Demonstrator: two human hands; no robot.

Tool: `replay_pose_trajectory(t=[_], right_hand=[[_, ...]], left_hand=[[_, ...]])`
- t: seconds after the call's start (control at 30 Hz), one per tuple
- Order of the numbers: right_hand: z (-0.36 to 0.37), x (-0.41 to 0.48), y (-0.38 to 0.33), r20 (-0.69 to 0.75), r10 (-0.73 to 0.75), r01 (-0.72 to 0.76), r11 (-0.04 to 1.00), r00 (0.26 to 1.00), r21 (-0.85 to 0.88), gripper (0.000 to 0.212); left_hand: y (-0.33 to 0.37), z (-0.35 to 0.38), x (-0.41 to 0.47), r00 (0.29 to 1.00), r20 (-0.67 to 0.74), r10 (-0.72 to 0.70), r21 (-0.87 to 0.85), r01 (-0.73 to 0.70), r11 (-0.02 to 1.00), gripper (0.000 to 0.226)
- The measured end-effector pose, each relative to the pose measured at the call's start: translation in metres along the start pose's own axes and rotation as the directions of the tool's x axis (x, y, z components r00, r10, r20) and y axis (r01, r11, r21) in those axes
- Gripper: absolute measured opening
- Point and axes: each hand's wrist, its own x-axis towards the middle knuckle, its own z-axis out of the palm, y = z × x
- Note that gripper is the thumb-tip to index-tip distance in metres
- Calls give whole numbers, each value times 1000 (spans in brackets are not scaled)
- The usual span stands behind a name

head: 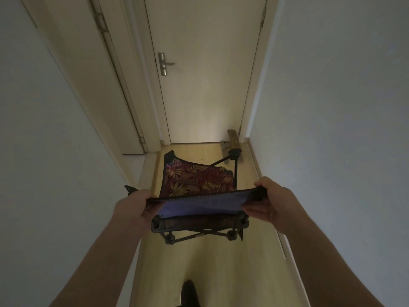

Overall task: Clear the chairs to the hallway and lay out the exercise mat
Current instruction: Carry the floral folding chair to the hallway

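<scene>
A small folding camp chair [197, 179] with dark red leaf-print fabric and a black frame is held low over the yellow hallway floor. Its near fabric edge shows a blue-purple underside. My left hand [132, 207] grips the left end of that top edge. My right hand [269, 201] grips the right end, thumb on top and fingers curled under. The chair's black legs [199, 234] hang below my hands. No exercise mat is in view.
The hallway is narrow, with white walls close on both sides. A closed door [205, 74] with a metal handle [164, 63] ends it ahead; another door [93, 85] stands at the left. A wooden object [232, 140] lies by the door's right corner. A dark shoe [188, 293] shows below.
</scene>
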Motion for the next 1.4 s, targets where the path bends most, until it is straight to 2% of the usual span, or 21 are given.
replay_pose_trajectory(t=[0.2, 0.33, 0.47, 0.7, 0.8, 0.9, 1.1, 1.23, 1.4], right_hand=[[55, 64, -51, -20, 0, 0, 1000, 1000, 9, 30], [80, 106, -84, -36, 17, -16, 1000, 999, 20, 27], [98, 161, -112, -50, 31, -30, 999, 998, 30, 25], [114, 283, -169, -21, 99, -98, 994, 995, 37, 24], [118, 329, -199, -1, 113, -112, 993, 994, 44, 22], [126, 362, -225, 21, 105, -105, 994, 994, 28, 23], [151, 424, -273, 29, 108, -108, 994, 994, 24, 25], [172, 467, -294, 26, 125, -125, 992, 992, 22, 24], [205, 523, -312, -18, 151, -150, 988, 988, 27, 25]], left_hand=[[63, 43, 82, 1000, -10, 15, 32, -14, 999, 21], [93, 76, 120, 994, 95, 51, 56, -57, 997, 19], [115, 115, 167, 1000, -21, -13, 36, 14, 999, 22], [146, 202, 251, 999, -41, -34, 83, 37, 996, 19], [164, 241, 282, 995, -98, -38, 77, 45, 996, 19], [177, 268, 302, 1000, 2, 13, 86, -14, 996, 16], [205, 310, 350, 999, 30, 19, 52, -20, 998, 18], [222, 334, 396, 990, -120, -75, 62, 83, 995, 22], [240, 357, 464, 981, -153, -122, 60, 133, 989, 19]])
